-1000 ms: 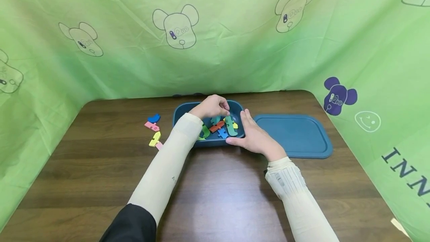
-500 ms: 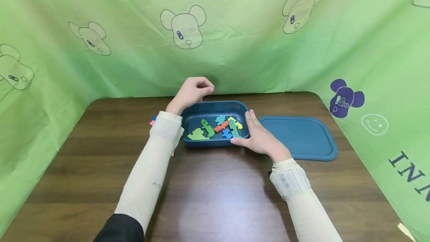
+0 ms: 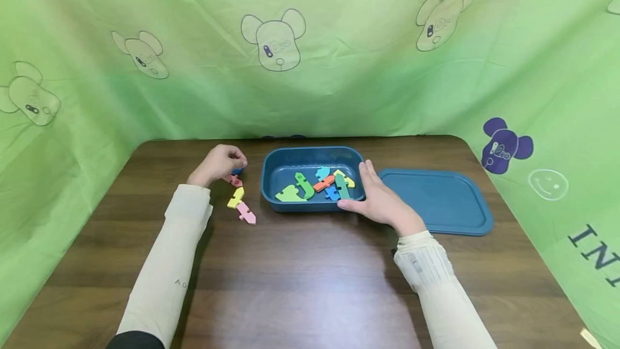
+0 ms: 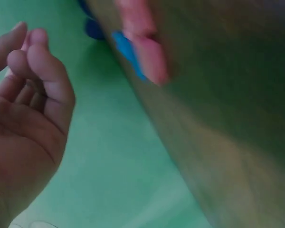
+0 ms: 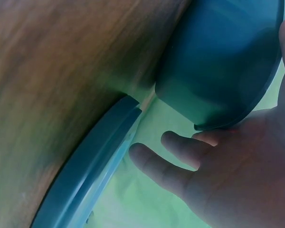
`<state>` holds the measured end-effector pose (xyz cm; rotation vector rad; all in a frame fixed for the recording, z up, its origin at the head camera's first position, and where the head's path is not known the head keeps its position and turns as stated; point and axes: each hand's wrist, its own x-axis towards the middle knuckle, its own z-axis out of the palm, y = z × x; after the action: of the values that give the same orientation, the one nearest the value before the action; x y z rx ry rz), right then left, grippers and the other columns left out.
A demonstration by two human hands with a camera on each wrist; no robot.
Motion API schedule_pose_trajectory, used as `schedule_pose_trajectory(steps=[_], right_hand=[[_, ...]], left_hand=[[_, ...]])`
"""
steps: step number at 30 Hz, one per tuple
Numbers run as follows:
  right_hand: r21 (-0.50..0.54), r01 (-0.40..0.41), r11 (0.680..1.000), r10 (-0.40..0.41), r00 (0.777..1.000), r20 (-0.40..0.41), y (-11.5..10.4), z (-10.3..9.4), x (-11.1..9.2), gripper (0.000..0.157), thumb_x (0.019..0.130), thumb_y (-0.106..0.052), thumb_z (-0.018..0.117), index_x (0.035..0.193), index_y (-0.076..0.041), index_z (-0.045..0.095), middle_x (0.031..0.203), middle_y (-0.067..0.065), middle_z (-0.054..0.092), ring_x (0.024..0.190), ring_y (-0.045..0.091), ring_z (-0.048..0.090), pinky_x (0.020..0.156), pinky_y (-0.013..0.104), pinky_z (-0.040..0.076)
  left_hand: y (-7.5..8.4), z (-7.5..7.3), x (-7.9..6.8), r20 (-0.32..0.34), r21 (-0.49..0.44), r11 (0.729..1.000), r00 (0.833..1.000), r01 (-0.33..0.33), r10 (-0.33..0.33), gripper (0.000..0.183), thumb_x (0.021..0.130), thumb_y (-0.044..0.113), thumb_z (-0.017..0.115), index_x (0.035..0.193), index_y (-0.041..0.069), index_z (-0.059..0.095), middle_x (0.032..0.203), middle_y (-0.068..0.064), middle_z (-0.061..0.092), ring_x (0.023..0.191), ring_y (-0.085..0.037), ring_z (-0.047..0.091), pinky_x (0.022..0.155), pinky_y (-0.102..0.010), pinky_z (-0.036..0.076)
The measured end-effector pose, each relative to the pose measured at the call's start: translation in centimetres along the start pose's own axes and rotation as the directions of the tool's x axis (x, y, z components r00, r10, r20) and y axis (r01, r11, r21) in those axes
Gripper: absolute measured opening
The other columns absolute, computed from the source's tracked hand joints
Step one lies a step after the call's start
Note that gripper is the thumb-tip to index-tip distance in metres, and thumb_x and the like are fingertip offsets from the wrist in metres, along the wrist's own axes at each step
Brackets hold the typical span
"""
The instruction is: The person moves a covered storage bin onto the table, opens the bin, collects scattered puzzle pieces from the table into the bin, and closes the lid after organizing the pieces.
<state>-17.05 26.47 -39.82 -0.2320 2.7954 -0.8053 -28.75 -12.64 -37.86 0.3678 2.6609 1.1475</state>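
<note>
My left hand (image 3: 217,165) hovers at a blue puzzle piece (image 3: 237,172) left of the box, its fingers loosely bent. In the left wrist view, nothing lies between those fingers, and the blue piece and a pink puzzle piece (image 4: 152,59) are on the table beyond them. Nearer to me are a yellow piece (image 3: 236,197) and a pale pink one (image 3: 246,213). My right hand (image 3: 382,201) rests at the right front corner of the blue box (image 3: 300,207), thumb at the front rim, fairly straight fingers along the right side. Several coloured pieces, such as an orange one (image 3: 324,183), lie inside.
A flat blue lid (image 3: 436,201) lies on the brown wooden table (image 3: 300,273), just right of the box. Behind the table hangs a green printed curtain (image 3: 339,85), which also runs along both sides.
My left hand has moved from over the box, out across its left rim, to the loose pieces on the left. My right hand stays at the box corner.
</note>
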Motion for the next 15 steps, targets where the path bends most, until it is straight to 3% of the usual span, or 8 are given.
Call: schedule_pose_trajectory(steps=[3,6,11,15], right_hand=[[0.001,-0.003,1.0,0.003,1.0,0.002,0.0,-0.1,-0.2,0.122,0.087,-0.069,0.065,0.16,-0.006,-0.009,0.166,0.015,-0.015,0.151,0.042,0.005,0.115,0.06,0.018],[0.004,-0.006,1.0,0.006,1.0,0.005,0.1,-0.2,-0.3,0.121,0.087,-0.068,0.065,0.16,-0.006,-0.009,0.166,0.015,-0.015,0.151,0.041,0.005,0.116,0.059,0.018],[-0.003,-0.005,1.0,0.005,1.0,0.009,0.1,-0.1,-0.2,0.121,0.087,-0.069,0.064,0.16,-0.006,-0.01,0.166,0.015,-0.016,0.151,0.041,0.004,0.116,0.059,0.018],[-0.01,-0.001,1.0,0.001,1.0,0.008,-0.1,-0.1,-0.1,0.122,0.086,-0.071,0.063,0.16,-0.006,-0.01,0.166,0.015,-0.015,0.151,0.041,0.004,0.116,0.059,0.018]], left_hand=[[-1.4,0.1,-0.4,0.026,0.044,0.997,0.997,0.065,-0.067,0.014,0.098,0.009,0.064,0.098,-0.004,0.068,0.084,-0.015,0.065,0.064,-0.023,0.062,0.059,-0.03,0.051],[-2.1,0.5,-0.4,0.007,0.171,0.979,0.994,0.106,-0.109,0.016,0.097,0.014,0.066,0.088,0.0,0.067,0.073,-0.008,0.062,0.06,-0.016,0.054,0.054,-0.027,0.044],[-1.8,0.9,-0.6,-0.039,0.32,0.934,0.988,0.155,-0.151,0.024,0.095,0.022,0.07,0.08,0.006,0.061,0.072,-0.004,0.055,0.066,-0.02,0.052,0.059,-0.033,0.041],[-1.2,0.9,-0.8,-0.059,0.406,0.891,0.979,0.204,-0.197,0.027,0.096,0.03,0.069,0.09,0.004,0.064,0.082,-0.009,0.059,0.075,-0.025,0.054,0.064,-0.037,0.041]])
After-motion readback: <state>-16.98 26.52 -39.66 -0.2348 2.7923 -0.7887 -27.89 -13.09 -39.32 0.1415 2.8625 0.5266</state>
